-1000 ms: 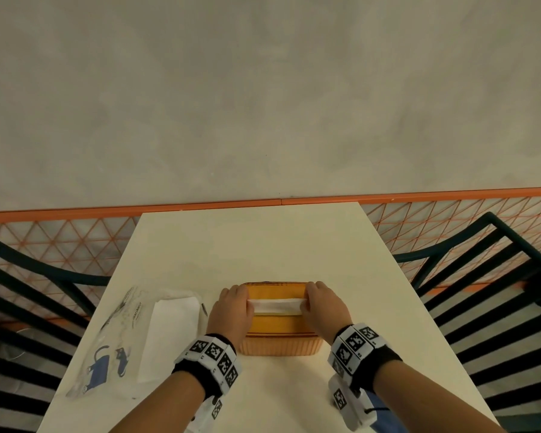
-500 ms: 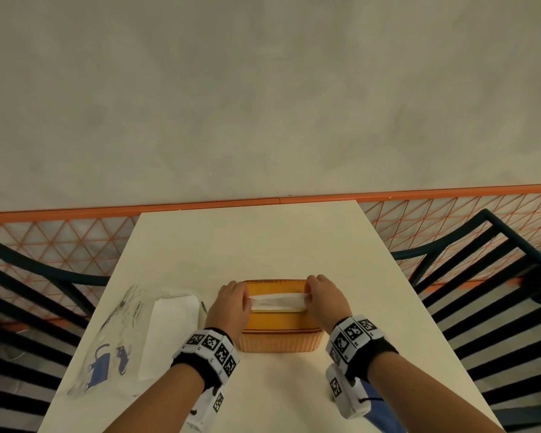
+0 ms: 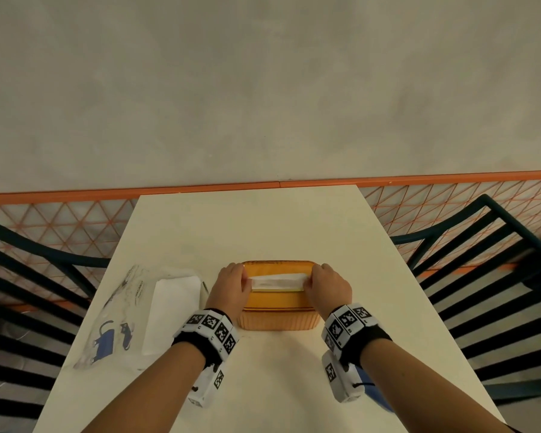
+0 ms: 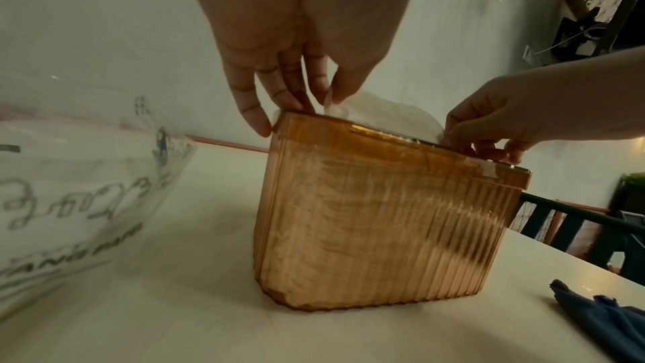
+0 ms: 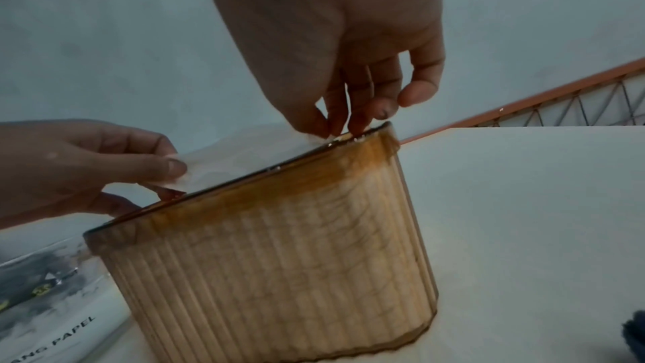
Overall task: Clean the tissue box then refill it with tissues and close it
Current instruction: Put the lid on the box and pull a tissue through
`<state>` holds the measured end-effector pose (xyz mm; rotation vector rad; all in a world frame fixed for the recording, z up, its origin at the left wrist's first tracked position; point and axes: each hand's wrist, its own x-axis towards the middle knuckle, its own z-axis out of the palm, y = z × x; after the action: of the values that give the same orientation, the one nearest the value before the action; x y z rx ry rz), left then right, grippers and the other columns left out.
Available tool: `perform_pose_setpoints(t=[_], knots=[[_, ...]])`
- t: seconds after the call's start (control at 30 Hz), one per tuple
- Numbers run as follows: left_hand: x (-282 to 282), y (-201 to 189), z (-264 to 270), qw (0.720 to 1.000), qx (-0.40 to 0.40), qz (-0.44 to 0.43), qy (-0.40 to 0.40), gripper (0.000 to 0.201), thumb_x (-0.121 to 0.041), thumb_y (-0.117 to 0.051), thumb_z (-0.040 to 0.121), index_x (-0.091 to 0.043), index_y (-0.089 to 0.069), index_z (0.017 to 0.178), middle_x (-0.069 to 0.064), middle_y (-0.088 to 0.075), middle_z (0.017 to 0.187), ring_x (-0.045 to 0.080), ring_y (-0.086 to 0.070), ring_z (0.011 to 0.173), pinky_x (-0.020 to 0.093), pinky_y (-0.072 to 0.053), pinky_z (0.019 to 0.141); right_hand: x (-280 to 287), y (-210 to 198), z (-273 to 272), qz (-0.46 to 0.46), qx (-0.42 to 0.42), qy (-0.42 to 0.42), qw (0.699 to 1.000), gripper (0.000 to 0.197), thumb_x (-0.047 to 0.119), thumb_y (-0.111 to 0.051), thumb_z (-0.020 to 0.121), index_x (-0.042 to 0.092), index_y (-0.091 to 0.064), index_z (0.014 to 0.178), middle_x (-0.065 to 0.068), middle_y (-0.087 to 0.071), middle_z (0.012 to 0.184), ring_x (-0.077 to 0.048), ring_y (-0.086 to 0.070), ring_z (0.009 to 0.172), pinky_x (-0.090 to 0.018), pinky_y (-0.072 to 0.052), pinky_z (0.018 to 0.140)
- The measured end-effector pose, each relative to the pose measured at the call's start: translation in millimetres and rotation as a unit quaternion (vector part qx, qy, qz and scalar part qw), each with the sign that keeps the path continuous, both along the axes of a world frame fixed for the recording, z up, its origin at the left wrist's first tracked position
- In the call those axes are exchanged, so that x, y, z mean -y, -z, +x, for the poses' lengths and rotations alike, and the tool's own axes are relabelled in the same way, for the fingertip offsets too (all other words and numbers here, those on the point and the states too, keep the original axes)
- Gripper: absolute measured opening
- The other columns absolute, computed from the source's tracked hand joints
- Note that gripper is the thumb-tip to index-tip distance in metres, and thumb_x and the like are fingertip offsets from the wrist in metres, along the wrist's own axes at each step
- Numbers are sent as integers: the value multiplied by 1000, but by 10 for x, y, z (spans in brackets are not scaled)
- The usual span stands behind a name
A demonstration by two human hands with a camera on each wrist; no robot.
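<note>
An amber ribbed tissue box (image 3: 277,318) (image 4: 376,231) (image 5: 279,264) stands on the white table (image 3: 263,232), its lid on top. A white tissue (image 3: 277,281) (image 4: 391,115) (image 5: 244,153) sticks up through the lid's slot. My left hand (image 3: 230,287) (image 4: 314,104) pinches the tissue's left end between thumb and fingers. My right hand (image 3: 327,285) (image 5: 343,123) pinches its right end at the box's right rim. Tissues show through the box's wall.
A clear plastic tissue pack (image 3: 144,310) with white tissues lies left of the box. A blue cloth (image 4: 604,316) lies at the table's near right. Dark slatted chairs (image 3: 487,276) stand on both sides. A wall (image 3: 263,89) lies beyond the table's far edge.
Both hands stay at the tissue's ends on the lid. The head view has shifted slightly, so the box appears a little higher in the frame.
</note>
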<state>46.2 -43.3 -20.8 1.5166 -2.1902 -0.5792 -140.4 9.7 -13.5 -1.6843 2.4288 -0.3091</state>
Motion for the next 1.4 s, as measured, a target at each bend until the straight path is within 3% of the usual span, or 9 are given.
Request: perform_pose_setpoints(t=[0.2, 0.37, 0.63, 0.7, 0.8, 0.93, 1.1, 1.23, 1.4], knots=[[-5, -22, 2, 1000, -7, 0, 0, 11, -17, -46, 94, -16, -42, 85, -2, -45, 88, 12, -40, 85, 20, -30, 69, 41, -30, -39, 19, 13, -37, 999, 21, 24, -41, 94, 8, -54, 100, -8, -55, 100, -25, -58, 90, -30, -43, 69], [64, -11, 38, 1000, -7, 15, 19, 12, -15, -44, 95, -14, -43, 83, 0, -46, 85, 14, -41, 82, 20, -32, 69, 86, -101, -343, -4, 207, 29, 978, 19, 13, -45, 91, 3, -59, 97, -13, -64, 100, -22, -52, 82, -27, -38, 71], [89, 14, 13, 999, -18, 23, 15, 14, -16, -43, 95, -13, -44, 81, 0, -46, 85, 15, -43, 83, 22, -34, 70, -77, -15, -24, -84, 31, -111, 990, 46, 35, -65, 76, 14, -49, 115, -3, -48, 111, -22, -53, 92, -33, -47, 70], [78, 11, 12, 999, -15, 22, 19, 14, -16, -44, 95, -13, -43, 81, 1, -46, 86, 15, -42, 84, 23, -35, 71, -41, 2, 66, -82, -36, -130, 988, 43, 32, -69, 74, 17, -51, 110, -2, -50, 108, -23, -53, 93, -36, -48, 73], [61, 16, 34, 1000, -4, 16, 23, 12, -17, -43, 95, -15, -42, 83, -1, -45, 86, 14, -41, 84, 22, -34, 70, 29, 52, 88, -113, -84, -147, 979, 30, 13, -76, 64, 14, -59, 88, -4, -60, 87, -26, -60, 73, -36, -47, 56], [63, 19, 51, 1000, -13, 11, 25, 11, -15, -43, 95, -16, -42, 84, -1, -46, 87, 14, -42, 82, 21, -33, 69, 74, 89, -68, -146, 12, -122, 982, 10, 5, -56, 84, 5, -62, 92, -11, -62, 90, -32, -59, 81, -40, -47, 66], [42, 104, 78, 994, -100, 32, -7, 8, -16, -51, 91, -20, -45, 88, 2, -54, 89, 16, -51, 79, 15, -36, 63, -17, 28, -154, -199, 188, -18, 962, 20, 10, -50, 91, 3, -60, 106, -10, -63, 101, -23, -57, 88, -28, -46, 77], [22, 160, 82, 997, -78, 10, 15, 11, -15, -53, 92, -19, -45, 86, -2, -47, 91, 14, -45, 89, 17, -33, 74, -122, 113, -94, -124, 169, -50, 977, 34, 19, -61, 83, 8, -53, 115, -4, -57, 106, -22, -56, 94, -36, -48, 82], [55, 88, 52, 993, -104, 39, -32, 10, -9, -48, 94, -14, -47, 85, 2, -51, 89, 16, -48, 84, 20, -34, 70, 21, 121, -149, -96, 194, 14, 976, 17, 6, -48, 91, -1, -60, 99, -17, -64, 101, -27, -56, 88, -26, -38, 73]])
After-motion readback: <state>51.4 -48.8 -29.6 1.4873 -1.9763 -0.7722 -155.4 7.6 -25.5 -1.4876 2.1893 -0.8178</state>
